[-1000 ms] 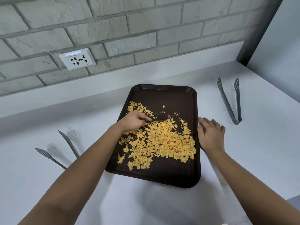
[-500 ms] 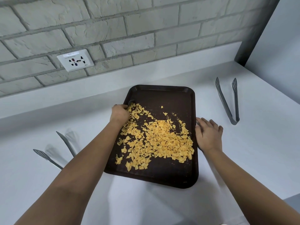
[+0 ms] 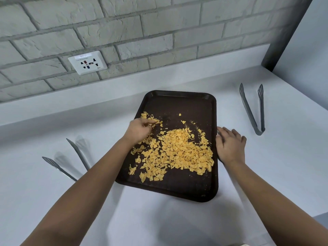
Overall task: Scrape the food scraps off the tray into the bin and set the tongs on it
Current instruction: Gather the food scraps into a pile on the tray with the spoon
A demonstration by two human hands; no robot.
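While my left hand (image 3: 140,129), fingers curled, rakes the food scraps (image 3: 179,150) at the tray's (image 3: 177,102) centre, my flat, relaxed right hand (image 3: 230,145) should brace its three-o'clock rim. Tongs (image 3: 253,110) wait at two o'clock; no bin shows.

Left hand (image 3: 140,129) out ahead on a bare forearm, knuckles up, fingers (image 3: 150,123) curled loosely inward with the tips bunched together. Right hand (image 3: 230,144) lower and to the side, palm down, fingers (image 3: 224,130) straight and slightly spread, pointing forward. Both forearms bare, reaching in from the lower corners and converging toward the middle
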